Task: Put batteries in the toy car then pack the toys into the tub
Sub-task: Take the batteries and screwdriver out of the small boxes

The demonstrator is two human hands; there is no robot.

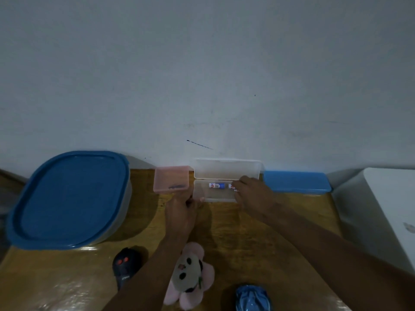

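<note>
The blue toy car lies nearest, well back from the right grip. The lidded tub stands far left of the left grip, which is curled on the near corner of the clear box. The right grip reaches inside, covering the covered battery beside the bare battery; whether it pinches, I cannot tell.

Dim, bluish, soft-focus wide-angle view, curved edges, glare on the glossy table, soft shadows.

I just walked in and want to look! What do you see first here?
The big blue-lidded tub at the left stands out most. In the middle, at the back, the right hand reaches into an open clear case holding batteries.
</note>
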